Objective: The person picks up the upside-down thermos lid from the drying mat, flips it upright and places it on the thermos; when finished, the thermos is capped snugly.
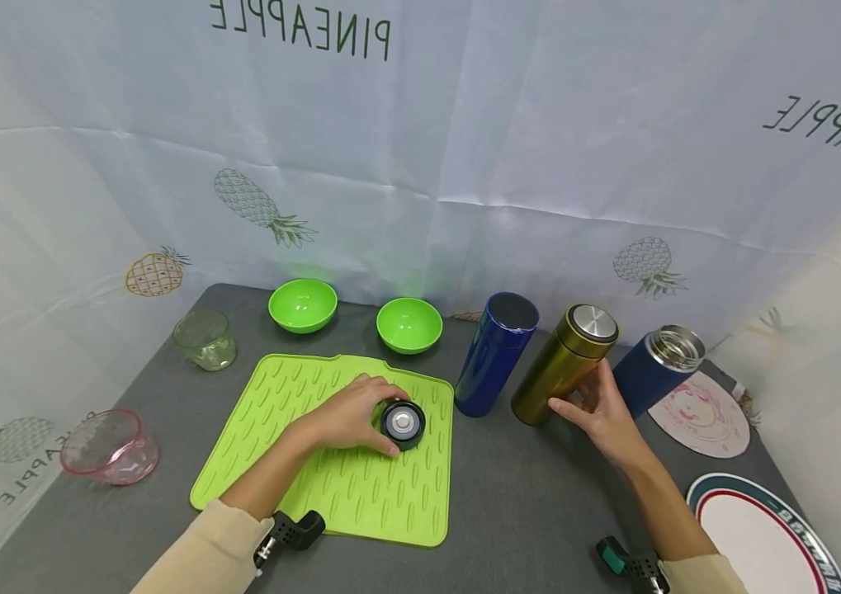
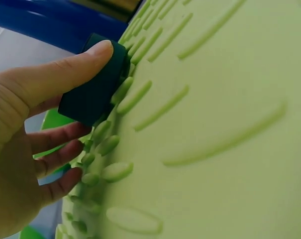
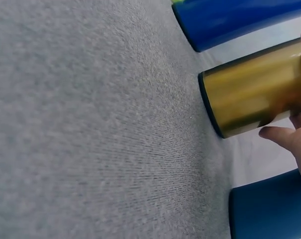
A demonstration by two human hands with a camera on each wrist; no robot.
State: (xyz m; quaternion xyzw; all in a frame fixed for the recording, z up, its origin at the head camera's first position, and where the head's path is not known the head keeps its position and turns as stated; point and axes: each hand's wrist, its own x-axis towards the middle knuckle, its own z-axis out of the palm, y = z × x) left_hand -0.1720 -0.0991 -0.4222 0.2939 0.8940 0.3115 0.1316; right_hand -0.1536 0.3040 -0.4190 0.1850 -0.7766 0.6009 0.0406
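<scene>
A grey surface [image 1: 531,495] stands before a pineapple-print backdrop. At 9 o'clock, the left hand [image 1: 349,417] pinches the dark lid [image 1: 403,423], seating it flat on the ribbed green mat [image 1: 361,487]. At 3 o'clock, the right hand [image 1: 602,412], fingers spread, touches the upright gold flask [image 1: 564,363], apparently steadying it.

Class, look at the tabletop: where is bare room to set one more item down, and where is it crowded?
Bare grey table lies in front of the bottles, between green mat and plate. Crowded: blue bottle, gold bottle and navy bottle stand close together.
</scene>
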